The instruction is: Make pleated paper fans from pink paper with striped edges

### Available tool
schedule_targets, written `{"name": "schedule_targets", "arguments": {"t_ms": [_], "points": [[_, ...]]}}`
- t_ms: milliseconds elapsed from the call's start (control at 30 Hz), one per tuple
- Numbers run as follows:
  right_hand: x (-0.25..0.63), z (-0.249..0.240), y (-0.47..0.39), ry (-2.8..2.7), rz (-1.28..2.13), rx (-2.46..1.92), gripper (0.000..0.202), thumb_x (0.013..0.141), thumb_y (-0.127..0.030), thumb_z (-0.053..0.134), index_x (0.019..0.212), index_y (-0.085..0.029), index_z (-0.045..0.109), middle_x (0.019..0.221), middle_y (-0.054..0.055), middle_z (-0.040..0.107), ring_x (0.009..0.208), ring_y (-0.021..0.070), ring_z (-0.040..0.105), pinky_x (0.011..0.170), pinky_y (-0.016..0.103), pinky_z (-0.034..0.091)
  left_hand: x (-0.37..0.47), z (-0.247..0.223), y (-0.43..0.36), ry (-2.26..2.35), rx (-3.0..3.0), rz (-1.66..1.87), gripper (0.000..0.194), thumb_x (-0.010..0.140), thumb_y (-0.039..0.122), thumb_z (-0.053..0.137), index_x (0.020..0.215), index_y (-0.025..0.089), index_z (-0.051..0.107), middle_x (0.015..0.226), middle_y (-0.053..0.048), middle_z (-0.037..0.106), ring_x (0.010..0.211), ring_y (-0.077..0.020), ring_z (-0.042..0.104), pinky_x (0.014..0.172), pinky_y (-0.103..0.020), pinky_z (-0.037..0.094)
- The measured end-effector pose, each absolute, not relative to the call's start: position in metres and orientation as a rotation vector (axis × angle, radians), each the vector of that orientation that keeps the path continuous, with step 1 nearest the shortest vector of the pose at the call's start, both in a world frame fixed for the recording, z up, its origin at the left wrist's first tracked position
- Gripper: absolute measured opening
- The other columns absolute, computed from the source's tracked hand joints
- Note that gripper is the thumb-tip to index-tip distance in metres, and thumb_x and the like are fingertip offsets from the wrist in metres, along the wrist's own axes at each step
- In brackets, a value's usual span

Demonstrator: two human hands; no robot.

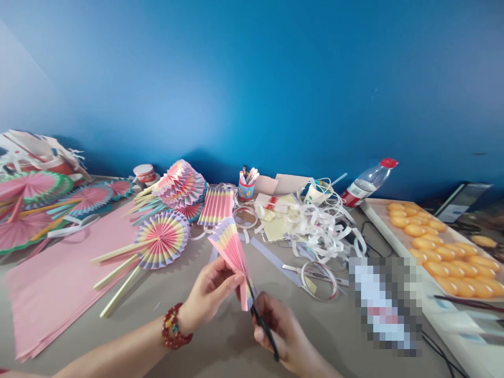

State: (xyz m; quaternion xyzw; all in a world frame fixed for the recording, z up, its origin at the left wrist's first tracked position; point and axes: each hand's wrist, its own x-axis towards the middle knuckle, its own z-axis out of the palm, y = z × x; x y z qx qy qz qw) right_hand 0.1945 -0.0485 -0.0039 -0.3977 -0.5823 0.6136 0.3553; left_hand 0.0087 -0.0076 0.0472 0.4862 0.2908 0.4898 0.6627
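Note:
My left hand point(216, 287), with a red bead bracelet at the wrist, pinches a pleated strip of striped paper point(229, 241) in pink, yellow and lilac. In my right hand point(279, 325) is a pair of black-handled scissors point(268, 332). Their blades lie along the lower right side of the pleated paper, partly hidden by it, so I cannot tell how far they are apart. Left of my hands rests a round folded paper fan point(163, 239) with pale sticks. Another pleated paper point(216, 206) lies just behind the piece I hold.
Pink paper sheets point(71, 262) and more fans point(31, 191) cover the left side. Behind are a pen cup point(246, 188) and a heap of white paper strips point(323, 231). A tilted bottle point(366, 184), a tape roll point(319, 281) and a tray of orange oval pieces point(429, 291) are at right.

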Motion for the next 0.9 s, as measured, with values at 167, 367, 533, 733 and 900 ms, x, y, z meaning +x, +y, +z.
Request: {"name": "schedule_targets", "arguments": {"t_ms": [167,367,533,733,900], "points": [[0.197,-0.007,-0.048,-1.586,1.486,-1.066,0.058,0.074,-0.077,0.057,0.073,-0.021,0.043,0.060,-0.005,0.040,0.052,0.0092,0.032,0.047,0.023,0.024,0.007,0.044,-0.007,0.683,1.117,1.104,0.016,0.091,0.029,0.061,0.088,0.014,0.062,0.065,-0.001,0.064,0.053,-0.0112,0.063,0.059,-0.023,0.051],[0.196,-0.012,-0.050,-1.629,1.391,-1.092,0.054,0.077,-0.074,0.056,0.071,-0.021,0.044,0.061,-0.004,0.041,0.053,0.0099,0.033,0.048,0.023,0.025,0.006,0.035,-0.007,0.741,1.119,1.110,0.019,0.089,0.032,0.063,0.092,0.014,0.065,0.071,-0.004,0.067,0.061,-0.0131,0.063,0.062,-0.024,0.054],[0.195,-0.011,-0.051,-1.626,1.391,-1.100,0.054,0.078,-0.074,0.054,0.071,-0.021,0.043,0.060,-0.005,0.040,0.053,0.0097,0.033,0.048,0.023,0.024,0.005,0.033,-0.008,0.765,1.108,1.124,0.018,0.088,0.032,0.065,0.090,0.014,0.065,0.074,-0.004,0.065,0.062,-0.0121,0.061,0.061,-0.023,0.054],[0.195,-0.009,-0.051,-1.655,1.352,-1.130,0.055,0.078,-0.074,0.054,0.068,-0.021,0.041,0.059,-0.005,0.039,0.052,0.0096,0.032,0.047,0.023,0.023,0.006,0.034,-0.007,0.768,1.115,1.129,0.018,0.088,0.032,0.065,0.090,0.014,0.066,0.073,-0.003,0.064,0.063,-0.0120,0.061,0.061,-0.022,0.055],[0.196,-0.008,-0.049,-1.702,1.282,-1.181,0.055,0.078,-0.075,0.053,0.067,-0.022,0.039,0.059,-0.005,0.040,0.053,0.0103,0.032,0.048,0.024,0.023,0.006,0.034,-0.007,0.765,1.111,1.115,0.018,0.088,0.032,0.064,0.091,0.015,0.065,0.072,-0.003,0.064,0.061,-0.0126,0.061,0.060,-0.024,0.055]]}}
